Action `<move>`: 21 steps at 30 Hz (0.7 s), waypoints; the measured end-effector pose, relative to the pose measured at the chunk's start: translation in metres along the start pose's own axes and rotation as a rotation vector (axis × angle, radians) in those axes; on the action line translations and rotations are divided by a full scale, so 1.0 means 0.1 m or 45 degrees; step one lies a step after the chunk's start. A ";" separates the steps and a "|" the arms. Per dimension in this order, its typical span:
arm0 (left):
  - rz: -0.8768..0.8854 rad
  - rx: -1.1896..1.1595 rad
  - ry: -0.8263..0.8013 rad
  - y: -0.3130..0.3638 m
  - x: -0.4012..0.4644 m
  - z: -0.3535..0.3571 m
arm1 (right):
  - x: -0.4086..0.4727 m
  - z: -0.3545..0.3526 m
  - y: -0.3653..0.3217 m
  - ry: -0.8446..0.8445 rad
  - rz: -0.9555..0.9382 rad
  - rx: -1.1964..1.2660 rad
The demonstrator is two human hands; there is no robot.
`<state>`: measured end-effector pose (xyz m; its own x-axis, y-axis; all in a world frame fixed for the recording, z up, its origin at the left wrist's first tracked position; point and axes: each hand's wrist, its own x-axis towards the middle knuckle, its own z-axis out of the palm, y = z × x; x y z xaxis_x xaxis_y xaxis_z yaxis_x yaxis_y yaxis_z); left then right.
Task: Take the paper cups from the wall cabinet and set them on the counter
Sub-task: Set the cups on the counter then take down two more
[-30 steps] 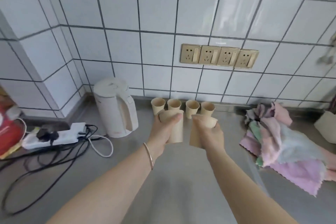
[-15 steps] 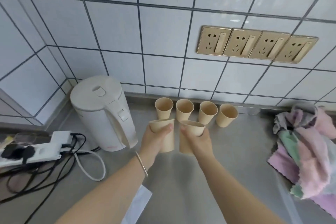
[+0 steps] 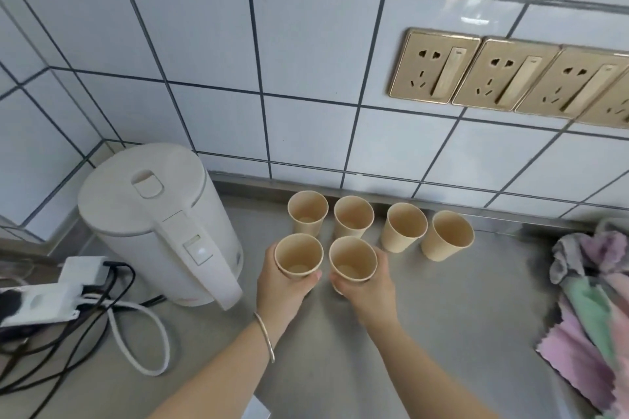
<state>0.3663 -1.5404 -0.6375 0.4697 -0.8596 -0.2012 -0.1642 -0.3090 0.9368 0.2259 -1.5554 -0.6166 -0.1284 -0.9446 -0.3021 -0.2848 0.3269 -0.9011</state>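
Observation:
Several tan paper cups stand upright in a row along the back of the steel counter (image 3: 459, 316), from the leftmost cup (image 3: 307, 211) to the rightmost cup (image 3: 448, 234). My left hand (image 3: 282, 289) grips another paper cup (image 3: 298, 256) just in front of that row. My right hand (image 3: 369, 286) holds a second paper cup (image 3: 353, 258) beside it. Both held cups are upright, mouths up, low over the counter; whether their bases touch it is hidden by my hands. The wall cabinet is out of view.
A white electric kettle (image 3: 160, 231) stands just left of my left hand. A power strip (image 3: 44, 303) with black and white cables lies at the far left. Crumpled pink and green cloths (image 3: 592, 309) sit at the right. Gold wall sockets (image 3: 503, 75) are above.
Both hands have moved forward and down with their cups, which have come upright, to just in front of the row. The camera has leaned in closer over the counter.

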 end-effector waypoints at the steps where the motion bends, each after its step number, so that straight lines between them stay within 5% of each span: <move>1: 0.002 0.008 0.019 -0.03 0.03 0.02 | 0.01 0.01 0.02 0.003 0.001 -0.015; 21: 0.029 -0.146 -0.069 -0.37 0.05 0.10 | 0.04 0.08 0.33 0.031 0.025 -0.183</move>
<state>0.3663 -1.5374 -0.6756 0.4189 -0.8876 -0.1915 -0.0727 -0.2430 0.9673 0.2236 -1.5489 -0.6505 -0.1580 -0.9377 -0.3096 -0.4148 0.3475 -0.8409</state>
